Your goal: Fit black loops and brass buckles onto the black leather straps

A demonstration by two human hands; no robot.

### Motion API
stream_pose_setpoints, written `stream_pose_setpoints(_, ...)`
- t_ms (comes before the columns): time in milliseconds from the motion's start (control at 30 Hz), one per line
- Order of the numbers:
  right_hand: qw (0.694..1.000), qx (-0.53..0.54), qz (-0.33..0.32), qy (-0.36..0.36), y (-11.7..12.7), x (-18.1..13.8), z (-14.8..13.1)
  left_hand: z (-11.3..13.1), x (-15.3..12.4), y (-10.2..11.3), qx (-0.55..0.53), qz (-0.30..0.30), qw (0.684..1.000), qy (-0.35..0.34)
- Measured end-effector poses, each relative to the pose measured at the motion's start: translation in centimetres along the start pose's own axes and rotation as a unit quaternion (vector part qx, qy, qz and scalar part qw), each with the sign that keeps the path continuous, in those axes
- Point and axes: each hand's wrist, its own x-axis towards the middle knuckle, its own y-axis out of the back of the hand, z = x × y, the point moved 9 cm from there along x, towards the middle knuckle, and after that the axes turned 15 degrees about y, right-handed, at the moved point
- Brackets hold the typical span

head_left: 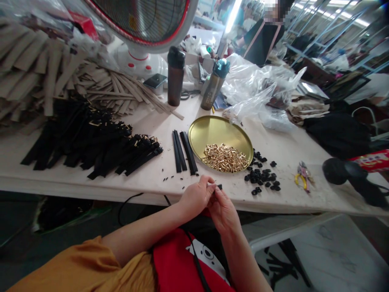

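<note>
My left hand (197,196) and my right hand (223,209) meet at the table's front edge, both pinched on a small black strap piece (218,187) between the fingertips. Just beyond them a round gold tray (212,129) holds a heap of small gold metal fittings (225,157). Three black strips (184,151) lie left of the tray. A scatter of small black loops (263,177) lies right of it. A large pile of black straps with gold buckles (94,140) covers the left of the table.
Beige strips (39,69) are stacked at the back left by a white fan (142,44). Two bottles (175,76) (215,84), plastic bags (261,89), yellow-handled pliers (301,176) and a black tool (349,174) are around. Another person (264,32) stands at the far side.
</note>
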Motion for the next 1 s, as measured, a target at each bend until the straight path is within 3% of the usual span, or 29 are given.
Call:
stream_pose_setpoints(167,0.995,-0.049,0.061,0.067,1.7,0.9,-0.8,-1.3,0.6,-0.8,-0.111,-0.109,0.988,0.016)
stream_pose_setpoints(367,0.984,-0.141,0.035,0.1,1.8,0.5,-0.8,-2.1,1.1,-0.2,-0.119,-0.066,0.99,0.025)
stream_pose_setpoints(500,0.989,-0.101,0.015,0.104,1.8,0.3,-1.6,-1.6,0.9,-0.2,-0.096,-0.091,0.991,0.022)
stream_pose_setpoints(600,0.995,-0.073,-0.023,0.068,1.3,0.3,-1.4,-0.8,0.4,0.3,-0.061,-0.095,0.994,0.01)
stream_pose_setpoints(733,0.993,-0.065,-0.097,-0.035,0.4,-0.5,-0.2,0.0,-0.3,1.4,0.024,-0.044,0.999,-0.007)
stream_pose_setpoints(833,0.983,-0.055,-0.142,-0.105,-0.1,-1.7,0.4,0.0,-0.8,1.4,0.091,-0.036,0.995,-0.014)
stream_pose_setpoints(1000,0.986,-0.068,-0.128,-0.087,0.2,-2.4,-0.3,-0.3,-1.6,1.8,0.114,-0.066,0.991,-0.007)
